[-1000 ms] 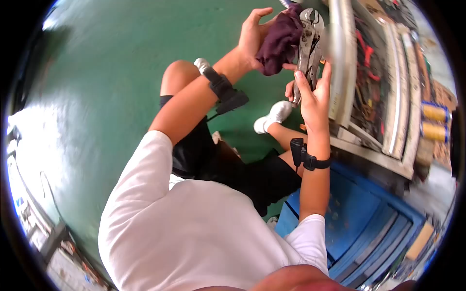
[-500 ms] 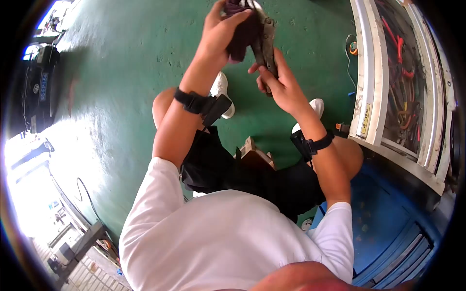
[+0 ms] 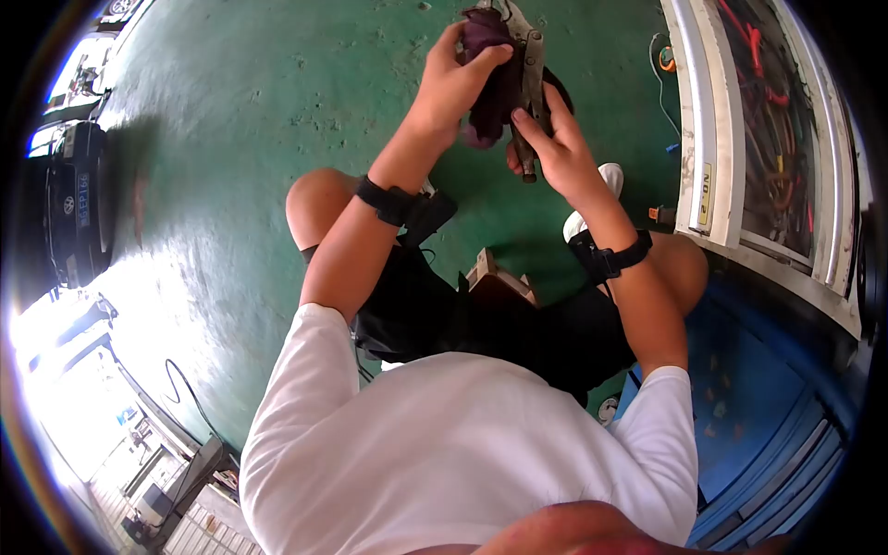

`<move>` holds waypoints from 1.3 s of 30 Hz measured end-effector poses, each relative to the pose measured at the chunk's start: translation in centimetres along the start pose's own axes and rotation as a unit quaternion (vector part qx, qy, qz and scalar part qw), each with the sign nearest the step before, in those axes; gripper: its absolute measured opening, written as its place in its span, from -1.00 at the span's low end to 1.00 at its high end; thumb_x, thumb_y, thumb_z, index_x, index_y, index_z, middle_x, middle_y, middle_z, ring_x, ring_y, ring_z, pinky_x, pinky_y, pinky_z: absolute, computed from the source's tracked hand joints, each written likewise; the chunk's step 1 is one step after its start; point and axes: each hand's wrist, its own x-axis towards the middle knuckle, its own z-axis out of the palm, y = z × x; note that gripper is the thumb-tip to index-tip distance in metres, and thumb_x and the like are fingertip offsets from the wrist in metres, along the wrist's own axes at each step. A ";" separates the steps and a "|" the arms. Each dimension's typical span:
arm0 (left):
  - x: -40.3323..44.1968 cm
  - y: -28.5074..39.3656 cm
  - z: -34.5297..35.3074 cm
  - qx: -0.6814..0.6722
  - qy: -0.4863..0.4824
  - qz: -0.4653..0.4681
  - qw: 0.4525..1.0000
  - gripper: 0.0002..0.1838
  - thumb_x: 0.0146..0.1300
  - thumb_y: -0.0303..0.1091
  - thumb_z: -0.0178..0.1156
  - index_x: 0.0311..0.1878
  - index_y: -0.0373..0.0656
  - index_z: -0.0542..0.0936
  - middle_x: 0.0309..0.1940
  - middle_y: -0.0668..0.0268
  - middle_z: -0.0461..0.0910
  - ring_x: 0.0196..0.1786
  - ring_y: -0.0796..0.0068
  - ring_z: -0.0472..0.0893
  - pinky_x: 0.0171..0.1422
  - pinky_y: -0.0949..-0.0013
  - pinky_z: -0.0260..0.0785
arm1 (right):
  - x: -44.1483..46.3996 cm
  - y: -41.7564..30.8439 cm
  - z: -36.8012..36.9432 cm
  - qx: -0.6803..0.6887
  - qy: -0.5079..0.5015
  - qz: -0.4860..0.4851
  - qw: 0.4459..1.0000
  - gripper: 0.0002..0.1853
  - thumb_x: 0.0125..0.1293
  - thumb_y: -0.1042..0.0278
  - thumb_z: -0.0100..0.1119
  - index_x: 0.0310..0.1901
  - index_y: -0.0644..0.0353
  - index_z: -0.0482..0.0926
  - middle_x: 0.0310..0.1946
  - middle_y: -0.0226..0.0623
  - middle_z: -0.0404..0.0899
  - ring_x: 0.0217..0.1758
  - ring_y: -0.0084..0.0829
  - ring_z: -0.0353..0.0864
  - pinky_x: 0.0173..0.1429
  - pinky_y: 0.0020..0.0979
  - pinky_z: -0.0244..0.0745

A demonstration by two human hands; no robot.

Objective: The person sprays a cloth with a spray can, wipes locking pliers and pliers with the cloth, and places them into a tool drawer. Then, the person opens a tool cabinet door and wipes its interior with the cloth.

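Near the top of the head view, my left hand (image 3: 450,88) is closed on a dark maroon cloth (image 3: 493,104), thumb laid over it. The cloth lies against a pair of worn metal locking pliers (image 3: 533,69). My right hand (image 3: 564,153) grips the pliers by the handle end, with the thumb along the near side and fingers partly hidden behind. The pliers' jaws point away from me at the upper edge of the view, and part of them is covered by the cloth. Both hands are held out beyond my knees, above the green floor.
A wooden stool or box (image 3: 499,277) stands between my legs. To the right is a white-framed cabinet (image 3: 717,139) with tools behind its pane, and a blue plastic piece (image 3: 749,388) sits below it. A cable (image 3: 659,92) lies on the floor; a dark car (image 3: 76,203) stands far left.
Both hands, with the cloth and pliers, now appear farther right and slightly lower in view. The surroundings have shifted a little too. My grip on both things continues.
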 end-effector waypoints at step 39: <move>-1.6 -2.8 0.5 -0.029 -0.081 -0.073 0.994 -0.48 0.22 -0.44 0.32 0.24 -0.26 0.41 -0.05 0.24 0.59 -0.03 0.48 0.60 0.05 0.37 0.53 | -0.8 1.7 -2.4 -0.347 0.030 -0.119 0.930 -0.82 0.44 0.53 0.11 -0.03 0.35 0.35 -0.44 -0.09 0.55 -0.41 -0.38 0.55 -0.25 -0.35 0.47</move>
